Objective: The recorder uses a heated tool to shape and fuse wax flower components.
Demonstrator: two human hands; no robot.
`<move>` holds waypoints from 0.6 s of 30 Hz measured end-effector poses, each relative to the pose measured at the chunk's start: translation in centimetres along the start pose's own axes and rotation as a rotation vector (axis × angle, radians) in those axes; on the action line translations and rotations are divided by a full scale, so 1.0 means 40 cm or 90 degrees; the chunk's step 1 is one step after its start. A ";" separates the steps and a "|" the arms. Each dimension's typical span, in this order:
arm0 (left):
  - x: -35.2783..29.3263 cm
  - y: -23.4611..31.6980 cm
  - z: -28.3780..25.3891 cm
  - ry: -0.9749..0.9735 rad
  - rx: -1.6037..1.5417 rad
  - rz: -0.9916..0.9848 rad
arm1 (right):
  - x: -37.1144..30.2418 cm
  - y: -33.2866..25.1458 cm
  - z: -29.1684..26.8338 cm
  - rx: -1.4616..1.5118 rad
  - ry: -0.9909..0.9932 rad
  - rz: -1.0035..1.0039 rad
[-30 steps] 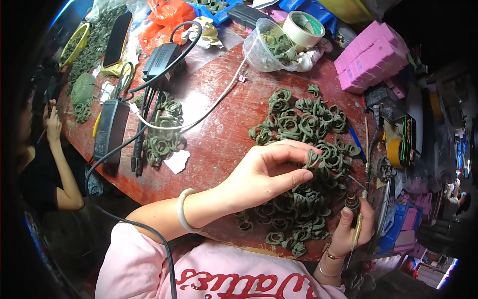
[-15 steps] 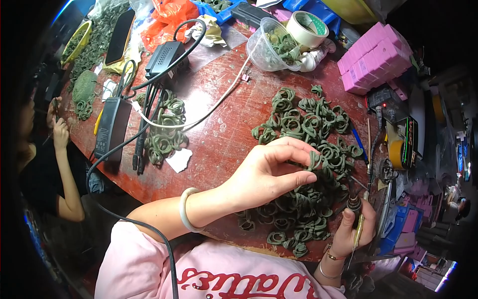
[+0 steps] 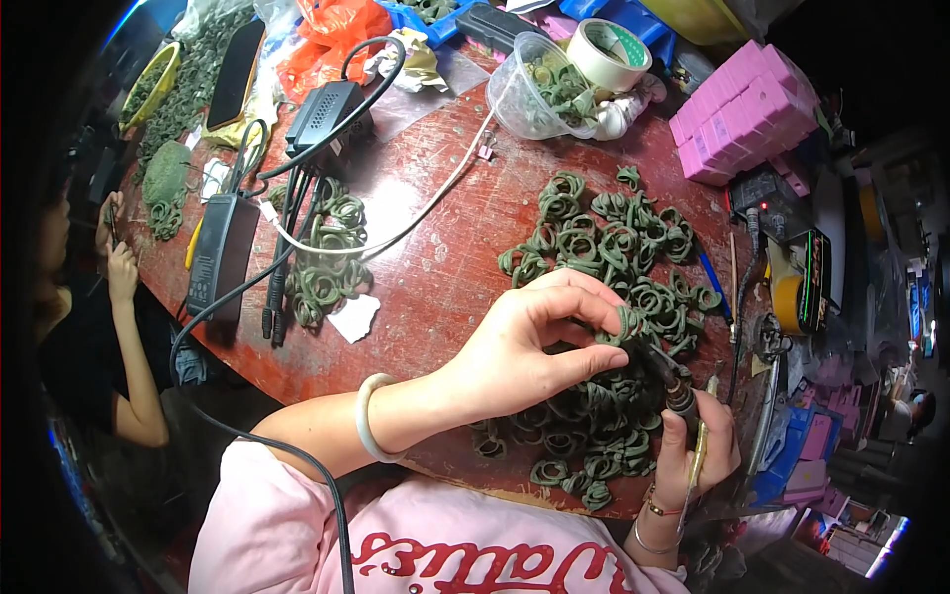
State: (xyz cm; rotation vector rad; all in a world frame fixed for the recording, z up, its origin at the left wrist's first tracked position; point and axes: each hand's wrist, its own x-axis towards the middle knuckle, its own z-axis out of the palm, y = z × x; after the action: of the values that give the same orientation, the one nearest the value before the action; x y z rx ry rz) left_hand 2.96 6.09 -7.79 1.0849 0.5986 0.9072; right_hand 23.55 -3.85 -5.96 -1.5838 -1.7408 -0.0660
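Note:
My left hand (image 3: 529, 342) is closed, thumb and fingers pinching a small dark-green ring (image 3: 626, 323) above the pile. In my right hand (image 3: 703, 450) is an electric heated pen (image 3: 680, 396) with a dark grip, like a soldering iron, its thin metal tip pointing up-left close to the held ring. Whether the tip touches it I cannot tell. A slim yellowish tool (image 3: 699, 457) is also tucked in that hand, its lower end pointing down. Beneath and around both hands spreads a heap of green rings (image 3: 621, 238) on the red table (image 3: 426, 307).
Left of centre lie a black power adapter (image 3: 224, 252), cables and a smaller ring pile (image 3: 332, 277). At the back are a clear tub (image 3: 515, 89), a tape roll (image 3: 609, 57) and pink blocks (image 3: 747, 114). A co-worker's hands (image 3: 121, 272) hold a thin tool at far left.
My right hand has moved left and slightly up, bringing the heated pen's tip toward the ring. My left hand stays nearly still, still pinching the ring.

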 end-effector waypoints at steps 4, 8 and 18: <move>0.000 0.002 0.000 -0.001 0.004 -0.001 | -0.002 0.002 0.001 -0.003 -0.006 0.010; 0.000 0.000 -0.002 -0.002 0.033 0.008 | -0.004 0.004 0.000 -0.009 -0.008 0.002; 0.002 -0.007 0.004 0.027 0.006 0.040 | -0.003 0.004 0.000 0.000 0.001 0.003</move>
State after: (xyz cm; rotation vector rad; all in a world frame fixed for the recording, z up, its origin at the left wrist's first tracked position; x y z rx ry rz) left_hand 3.21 6.01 -7.98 1.0998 0.6072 0.9848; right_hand 23.70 -3.91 -6.10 -1.5871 -1.7352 -0.0647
